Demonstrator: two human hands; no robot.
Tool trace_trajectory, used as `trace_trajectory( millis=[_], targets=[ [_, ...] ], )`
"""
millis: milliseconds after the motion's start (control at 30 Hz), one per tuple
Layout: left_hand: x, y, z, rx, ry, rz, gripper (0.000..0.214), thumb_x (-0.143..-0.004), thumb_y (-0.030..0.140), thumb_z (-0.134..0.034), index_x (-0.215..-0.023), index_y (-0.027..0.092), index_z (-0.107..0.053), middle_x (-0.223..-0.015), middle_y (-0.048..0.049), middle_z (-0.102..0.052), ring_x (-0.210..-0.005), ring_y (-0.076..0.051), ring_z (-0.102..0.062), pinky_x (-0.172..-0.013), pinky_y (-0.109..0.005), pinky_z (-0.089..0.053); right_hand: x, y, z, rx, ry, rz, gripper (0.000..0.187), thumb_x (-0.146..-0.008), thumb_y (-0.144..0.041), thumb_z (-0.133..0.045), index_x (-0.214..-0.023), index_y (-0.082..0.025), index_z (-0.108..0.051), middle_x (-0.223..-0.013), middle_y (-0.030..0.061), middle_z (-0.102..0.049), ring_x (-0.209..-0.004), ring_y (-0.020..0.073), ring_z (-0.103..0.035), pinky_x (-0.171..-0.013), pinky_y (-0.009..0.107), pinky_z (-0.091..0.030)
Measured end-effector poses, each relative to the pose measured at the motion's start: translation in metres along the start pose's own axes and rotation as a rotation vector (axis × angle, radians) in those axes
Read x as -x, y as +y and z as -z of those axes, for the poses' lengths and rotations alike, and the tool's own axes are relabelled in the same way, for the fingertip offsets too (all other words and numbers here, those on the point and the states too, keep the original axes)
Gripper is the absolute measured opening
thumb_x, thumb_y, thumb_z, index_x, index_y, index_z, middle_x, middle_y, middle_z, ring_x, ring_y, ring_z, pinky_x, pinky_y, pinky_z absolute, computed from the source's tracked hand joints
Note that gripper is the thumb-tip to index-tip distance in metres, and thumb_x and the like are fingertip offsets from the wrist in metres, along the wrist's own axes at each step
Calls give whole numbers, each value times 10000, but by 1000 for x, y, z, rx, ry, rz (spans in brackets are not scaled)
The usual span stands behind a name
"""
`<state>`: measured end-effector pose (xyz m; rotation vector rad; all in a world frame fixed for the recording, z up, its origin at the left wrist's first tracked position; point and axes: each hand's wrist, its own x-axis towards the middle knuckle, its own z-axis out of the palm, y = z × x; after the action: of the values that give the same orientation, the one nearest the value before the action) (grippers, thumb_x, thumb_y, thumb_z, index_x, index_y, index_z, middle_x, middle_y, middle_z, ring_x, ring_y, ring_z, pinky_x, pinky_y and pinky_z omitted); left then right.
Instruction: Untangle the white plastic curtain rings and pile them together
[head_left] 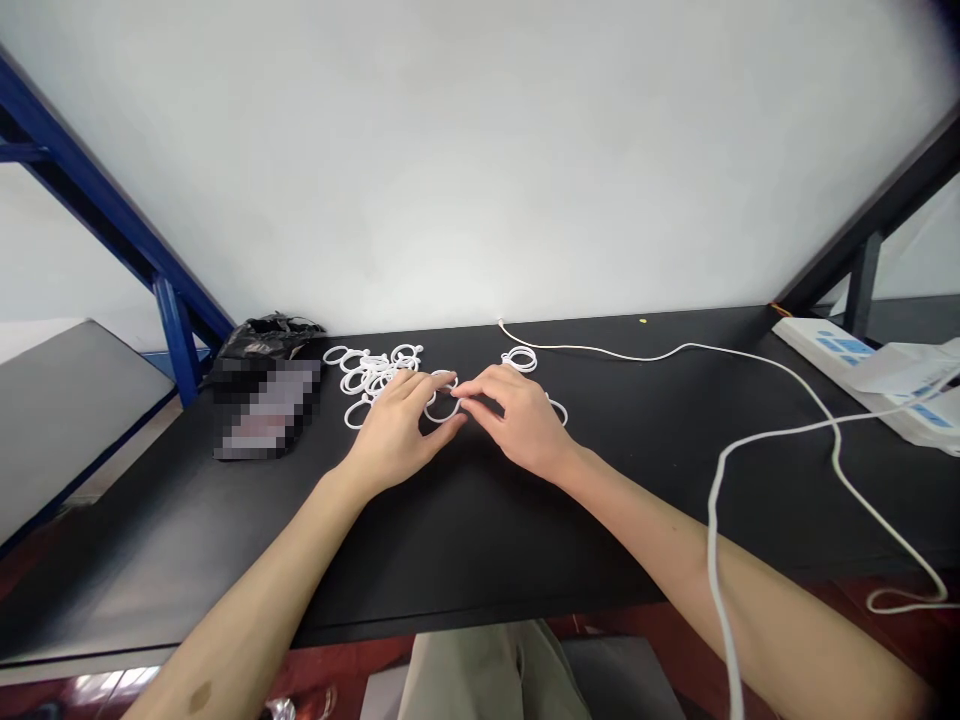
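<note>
Between my fingertips is a thin white ring (442, 421), held low over the black table. My left hand (396, 432) curls round its left side, thumb below and fingers above. My right hand (521, 418) pinches at its right edge with thumb and forefinger. Just beyond my left hand lies a loose pile of white rings (375, 366), some with a small round loop on the rim. Behind my right hand are a few more rings (520, 369), and another ring (565, 412) is partly hidden by that hand.
At the left lie a crumpled black plastic bag (270, 335) and a blurred-out flat object (270, 410). A white cable (690, 346) loops over the table's right side and across my right forearm. A white-and-blue package (840, 350) rests at the far right. The wall closes off the back.
</note>
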<state>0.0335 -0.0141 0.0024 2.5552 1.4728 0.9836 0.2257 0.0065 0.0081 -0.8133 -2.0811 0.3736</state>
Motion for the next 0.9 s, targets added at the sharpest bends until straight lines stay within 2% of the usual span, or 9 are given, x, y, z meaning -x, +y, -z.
trace_trajectory(
  millis=[200,400,633,800,900],
  targets=[
    [0,-1,0,46,2,7,332,-902,350,-608,-1201,209,-582,-1113,-61,-664,-1013,-240,-538,-911,-410,-475,-2,0,2,-14,-25,-2,114,-907,-159,-618,-952,-207,-711,-864,17,-702,-844,159,-607,-786,309,-505],
    [0,-3,2,124,-112,14,414,-870,398,-650,-1236,228,-558,-1133,-56,-647,-1034,-242,-536,-911,-415,-480,0,3,0,14,-26,69,152,-918,-123,-589,-922,-216,-709,-874,16,-710,-842,161,-592,-773,319,-509],
    [-2,-8,3,143,-91,87,241,-887,327,-613,-1119,261,-613,-1086,-28,-672,-1005,-231,-571,-890,-398,-492,0,3,1,-31,-62,43,119,-903,-158,-624,-926,-226,-719,-855,8,-714,-840,155,-608,-763,308,-515],
    [-1,-6,6,114,-77,102,438,-832,408,-684,-1234,279,-564,-1130,-40,-659,-1065,-253,-580,-886,-409,-505,-1,5,4,44,-24,59,119,-896,-148,-617,-935,-226,-698,-865,15,-690,-862,171,-594,-784,329,-505],
    [0,-5,8,74,-59,77,373,-874,392,-631,-1222,273,-573,-1116,-42,-663,-1034,-243,-590,-878,-405,-507,-1,8,5,48,-58,44,117,-892,-135,-614,-928,-218,-687,-886,15,-695,-867,170,-597,-791,325,-500]
  ],
)
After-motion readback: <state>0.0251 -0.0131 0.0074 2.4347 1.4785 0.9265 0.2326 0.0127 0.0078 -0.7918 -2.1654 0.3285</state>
